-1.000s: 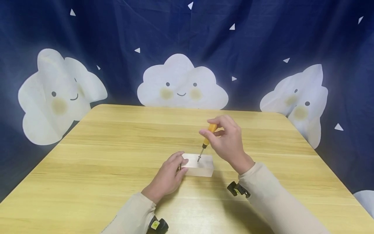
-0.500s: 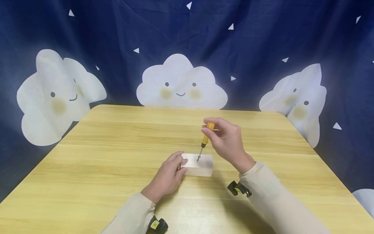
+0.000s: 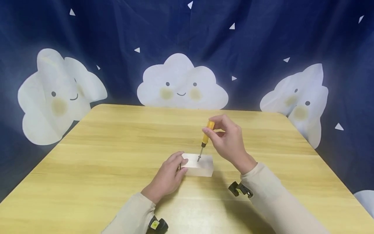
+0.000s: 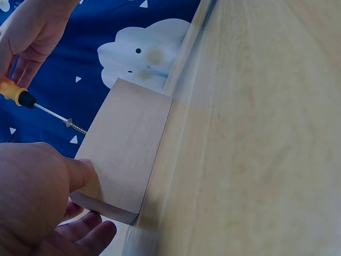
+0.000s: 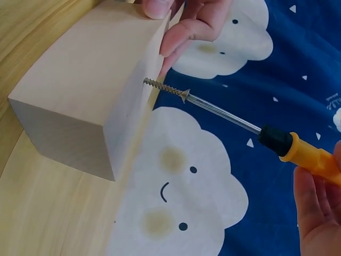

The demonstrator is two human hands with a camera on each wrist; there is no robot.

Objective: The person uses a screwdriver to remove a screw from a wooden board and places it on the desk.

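A pale wooden block lies on the table, and my left hand grips its left end with thumb and fingers. In my right hand is a screwdriver with a yellow handle and black collar, pinched near the top between thumb and fingers. Its shaft slants down to a screw, the tip seated in the flared head. The screw stands on the block's top face with most of its thread showing. From the left wrist, the block and the screwdriver's yellow handle are both visible.
The wooden table has rounded far corners. Behind it hangs a dark blue curtain printed with smiling clouds and small white triangles. A small black camera sits at the left wrist, another camera at the right.
My right fingers have shifted around the screwdriver handle, closing, then loosening a little. The handle now leans slightly farther left. My left hand and the block stay put.
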